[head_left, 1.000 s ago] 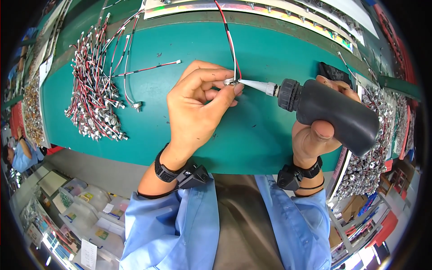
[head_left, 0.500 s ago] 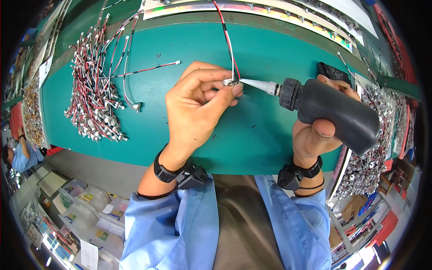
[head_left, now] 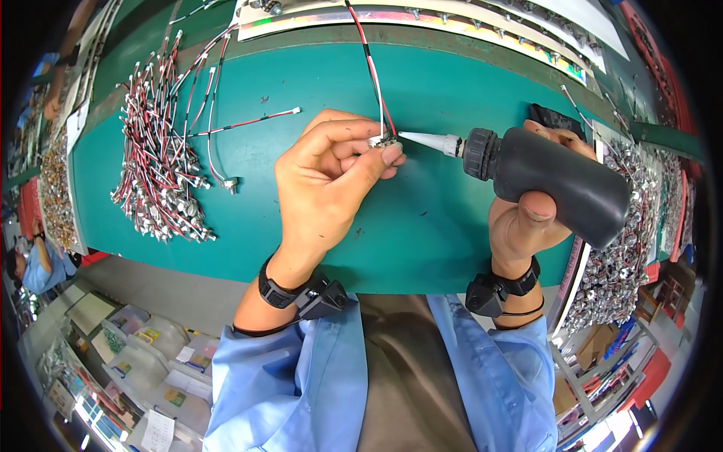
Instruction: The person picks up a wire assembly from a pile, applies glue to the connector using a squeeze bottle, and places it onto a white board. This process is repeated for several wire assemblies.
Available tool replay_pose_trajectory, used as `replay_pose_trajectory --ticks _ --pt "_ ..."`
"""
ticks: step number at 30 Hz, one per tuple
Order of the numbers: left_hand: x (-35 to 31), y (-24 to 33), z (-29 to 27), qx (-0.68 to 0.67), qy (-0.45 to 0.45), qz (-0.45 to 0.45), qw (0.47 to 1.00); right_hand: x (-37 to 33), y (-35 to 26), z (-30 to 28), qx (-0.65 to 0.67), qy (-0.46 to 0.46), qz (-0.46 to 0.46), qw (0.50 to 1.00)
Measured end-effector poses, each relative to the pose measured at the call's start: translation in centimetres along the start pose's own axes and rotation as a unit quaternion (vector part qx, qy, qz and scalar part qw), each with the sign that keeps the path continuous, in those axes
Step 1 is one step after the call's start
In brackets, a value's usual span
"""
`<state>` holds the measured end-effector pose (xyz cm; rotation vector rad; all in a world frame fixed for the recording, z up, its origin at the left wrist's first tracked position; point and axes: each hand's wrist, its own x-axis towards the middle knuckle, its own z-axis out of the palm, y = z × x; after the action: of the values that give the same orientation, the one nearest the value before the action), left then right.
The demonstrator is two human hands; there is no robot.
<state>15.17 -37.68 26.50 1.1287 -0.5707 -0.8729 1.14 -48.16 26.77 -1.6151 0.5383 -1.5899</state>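
Observation:
Between the thumb and fingers of my left hand, a small wired metal component is pinched; it looks like a potentiometer. Red, white and black wires run up from it toward the far edge of the table. My right hand grips a black squeeze bottle, tilted so that its pale tapered nozzle points left. The nozzle's dark tip is close beside the component, near the wire ends; whether they touch I cannot tell. My right fingers are partly hidden behind the bottle.
A heap of wired components lies on the left of the green table, with a loose one beside it. Many metal parts fill a tray at the right. A rack holding small parts spans the back.
The bottle has shifted slightly left and up in my right hand. The component has turned a little in my left fingers, and its wires lean farther left.

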Motion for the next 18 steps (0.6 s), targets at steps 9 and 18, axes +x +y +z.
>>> replay_pose_trajectory --ticks 9,18 --pt "0.2 0.3 -0.6 -0.034 -0.015 -0.030 0.999 1.0 0.1 0.2 0.061 0.019 0.100 0.993" --pt "1.1 4.7 -0.7 0.043 -0.013 0.100 0.994 3.4 1.1 -1.6 0.226 0.138 0.285 0.921"
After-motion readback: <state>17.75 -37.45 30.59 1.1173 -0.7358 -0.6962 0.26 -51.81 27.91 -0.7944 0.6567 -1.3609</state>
